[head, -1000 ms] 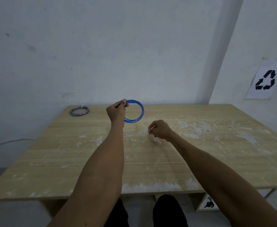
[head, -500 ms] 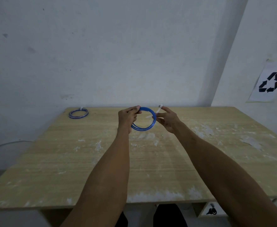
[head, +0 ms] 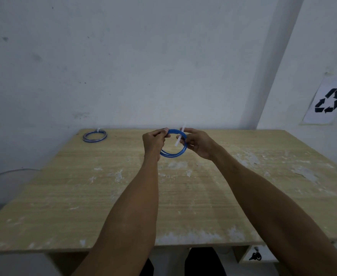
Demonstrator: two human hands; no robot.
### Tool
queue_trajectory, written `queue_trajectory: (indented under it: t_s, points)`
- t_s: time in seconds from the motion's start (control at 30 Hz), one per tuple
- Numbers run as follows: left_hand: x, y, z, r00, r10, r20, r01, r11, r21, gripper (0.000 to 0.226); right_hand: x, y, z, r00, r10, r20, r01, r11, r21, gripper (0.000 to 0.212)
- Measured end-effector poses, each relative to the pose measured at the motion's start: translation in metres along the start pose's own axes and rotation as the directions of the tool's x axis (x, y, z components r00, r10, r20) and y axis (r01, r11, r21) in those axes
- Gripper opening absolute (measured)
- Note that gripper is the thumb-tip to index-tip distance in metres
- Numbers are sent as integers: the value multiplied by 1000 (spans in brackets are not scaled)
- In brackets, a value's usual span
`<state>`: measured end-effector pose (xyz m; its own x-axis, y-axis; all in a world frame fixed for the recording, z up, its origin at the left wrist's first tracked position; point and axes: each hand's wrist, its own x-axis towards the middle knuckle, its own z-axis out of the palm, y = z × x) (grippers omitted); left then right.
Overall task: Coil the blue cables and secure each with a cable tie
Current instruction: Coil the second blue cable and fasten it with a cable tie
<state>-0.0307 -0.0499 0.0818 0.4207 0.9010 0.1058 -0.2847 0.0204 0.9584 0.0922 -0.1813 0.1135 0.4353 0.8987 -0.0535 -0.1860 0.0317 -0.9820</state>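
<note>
A coil of blue cable is held upright in the air between two bare hands, above the far middle of a wooden table. The left hand grips the coil's upper left edge, fingers curled round the strands and thumb on top. The right hand is at the coil's upper right edge, where its thumb and fingers pinch a thin white cable tie. The tie crosses the strands at a slant: one end pokes up above the right hand's fingers, and the other points down into the open middle of the ring. It is too small to tell whether the tie is already looped closed. The bottom of the ring hangs free below both hands, clear of the table.

Well to the left of the held coil, near the table's far left corner, a second blue coil lies flat with a white tie on its far edge. Far to the right of the hands, a paper recycling sign is stuck on the side wall.
</note>
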Motion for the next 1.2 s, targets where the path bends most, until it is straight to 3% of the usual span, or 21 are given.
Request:
queue_trajectory:
  t_s: [0.2, 0.3, 0.4, 0.53, 0.87, 0.97, 1.1, 1.2]
  points:
    - [-2, 3, 3, 999, 29, 17, -29, 999, 39, 15, 4, 1, 3, 995, -91, -46, 78, 971, -226, 66]
    - [-5, 4, 5, 1000, 13, 16, -14, 1000, 19, 17, 4, 0, 7, 987, -127, -100, 90, 946, -312, 65]
    - [-7, 6, 5, 999, 2, 46, -3, 1000, 27, 12, 4, 1, 5, 988, -121, -93, 80, 931, -357, 50]
    - [-10, 8, 7, 998, -17, 55, 18, 1000, -11, 14, 0, 4, 8, 983, -150, -107, 103, 930, -354, 28]
    - [-11, 9, 1, 998, 11, 62, -10, 1000, -9, 20, 1, 4, 8, 973, -192, -132, 151, 951, -270, 21]
    - [-11, 8, 1, 997, 8, 73, -8, 1000, 3, 21, 2, 5, 7, 970, -157, -184, 104, 958, -267, 13]
    - [-10, 10, 1, 996, 2, 88, -3, 1000, 11, 20, 2, 2, 7, 969, -46, -244, -1, 982, -188, 24]
    - [-8, 11, -3, 997, -5, 78, 6, 1000, -5, 19, 6, 6, -4, 925, -22, -379, -37, 988, -148, 21]
